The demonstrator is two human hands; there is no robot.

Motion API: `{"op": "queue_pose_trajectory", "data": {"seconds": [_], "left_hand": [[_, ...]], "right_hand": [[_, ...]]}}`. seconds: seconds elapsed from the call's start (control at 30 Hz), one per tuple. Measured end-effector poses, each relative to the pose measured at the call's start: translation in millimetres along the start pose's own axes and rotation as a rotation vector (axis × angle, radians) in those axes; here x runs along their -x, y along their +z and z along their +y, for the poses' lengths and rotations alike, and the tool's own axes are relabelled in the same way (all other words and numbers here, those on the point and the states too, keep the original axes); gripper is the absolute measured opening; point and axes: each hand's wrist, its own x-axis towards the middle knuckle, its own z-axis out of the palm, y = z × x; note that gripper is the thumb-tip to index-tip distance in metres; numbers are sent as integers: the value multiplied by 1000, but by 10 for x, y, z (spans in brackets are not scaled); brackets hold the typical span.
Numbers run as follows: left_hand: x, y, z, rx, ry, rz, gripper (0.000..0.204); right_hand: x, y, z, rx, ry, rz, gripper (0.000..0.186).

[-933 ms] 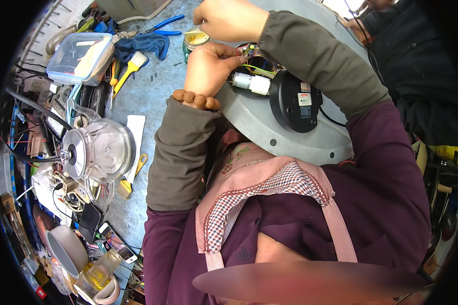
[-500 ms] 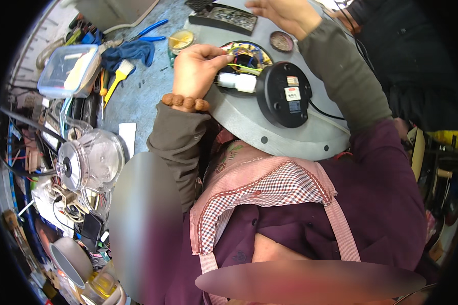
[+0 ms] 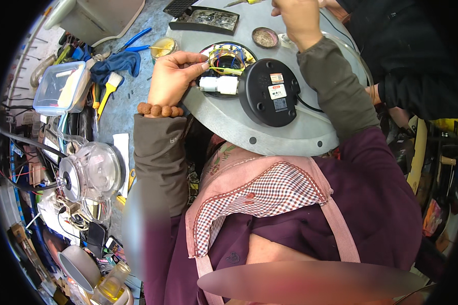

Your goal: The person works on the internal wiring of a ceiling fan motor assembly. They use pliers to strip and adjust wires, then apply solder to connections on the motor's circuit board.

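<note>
My left hand (image 3: 174,76) has thumb and forefinger pinched on a thin wire at the left edge of an opening. Inside that round opening lie coloured wires (image 3: 229,55) and a white cylindrical part (image 3: 219,85). The opening sits in a large grey curved panel (image 3: 213,119). Beside it, a black round appliance base (image 3: 269,92) stands tilted, its labelled underside showing. At the top edge my right hand (image 3: 299,23) is closed around a yellow-handled soldering iron (image 3: 251,1), partly out of view, with its metal tip toward the left.
A black tray-like stand (image 3: 203,19), a small round tin (image 3: 264,37) and a jar of yellowish paste (image 3: 164,47) are near. Pliers (image 3: 137,39), a brush (image 3: 110,91), a plastic box (image 3: 61,89) and a glass kettle (image 3: 99,170) lie left. Another person's dark sleeve (image 3: 412,96) is at right.
My right hand, earlier loosely open at the top, now grips the soldering iron. The view has shifted, so the panel appears farther left. My left hand keeps its pinch.
</note>
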Motion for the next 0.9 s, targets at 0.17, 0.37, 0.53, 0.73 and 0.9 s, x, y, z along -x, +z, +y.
{"op": "queue_pose_trajectory", "data": {"seconds": [0.17, 0.37, 0.53, 0.73, 0.9], "left_hand": [[1, 9, -11, 28, 18, 10, 19], [-8, 11, -6, 26, -22, 42, 16], [5, 27, 52, 27, -41, 47, 16], [7, 3, 32, 102, -63, 24, 15], [-2, -24, 6, 133, -58, 23, 17]], "right_hand": [[85, 84, 266, -4, 45, 55, 13], [174, 64, 490, -143, 206, 73, 8], [211, 131, 477, -118, 271, 129, 7], [243, 116, 425, -175, 351, 105, 7], [229, 119, 439, -200, 311, 64, 9]]}}
